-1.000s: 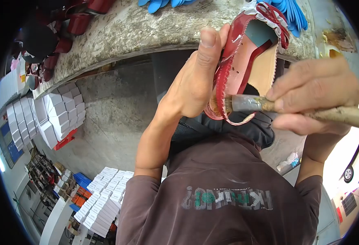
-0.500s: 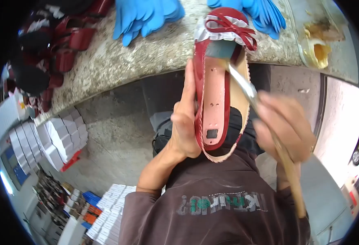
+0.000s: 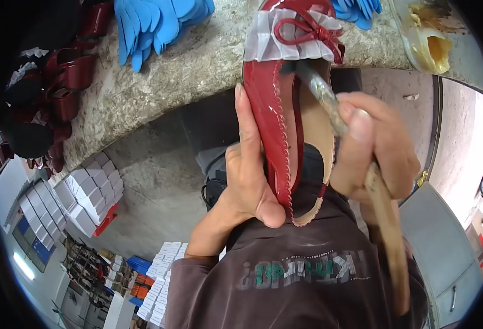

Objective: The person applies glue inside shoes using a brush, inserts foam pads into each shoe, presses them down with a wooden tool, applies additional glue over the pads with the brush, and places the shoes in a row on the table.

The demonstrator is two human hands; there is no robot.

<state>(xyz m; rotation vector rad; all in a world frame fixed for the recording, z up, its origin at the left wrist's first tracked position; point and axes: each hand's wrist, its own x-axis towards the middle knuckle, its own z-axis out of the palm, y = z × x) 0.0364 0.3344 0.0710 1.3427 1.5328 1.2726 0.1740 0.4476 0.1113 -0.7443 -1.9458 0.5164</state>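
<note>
My left hand (image 3: 250, 175) grips a dark red shoe (image 3: 269, 107) along its outer side, thumb near the heel and a finger stretched along the upper. The shoe is tilted, its toe pointing away from me over the bench edge. White pleated trim and a red bow (image 3: 318, 34) decorate the toe. My right hand (image 3: 376, 142) is closed round the long wooden handle of a brush (image 3: 387, 219). The brush's tip reaches into the shoe's front opening, so its bristles are hidden.
Blue insole-shaped pieces (image 3: 162, 24) lie in a fan on the rough bench (image 3: 197, 71). A container of yellowish glue (image 3: 438, 52) stands at the right. More dark red shoes (image 3: 68, 96) line the left side. White boxes (image 3: 90, 189) are stacked below.
The shoe has rolled, showing more of its red outer side and less of the insole. The brush has gone deeper into the toe, hiding its bristles. The view has shifted slightly.
</note>
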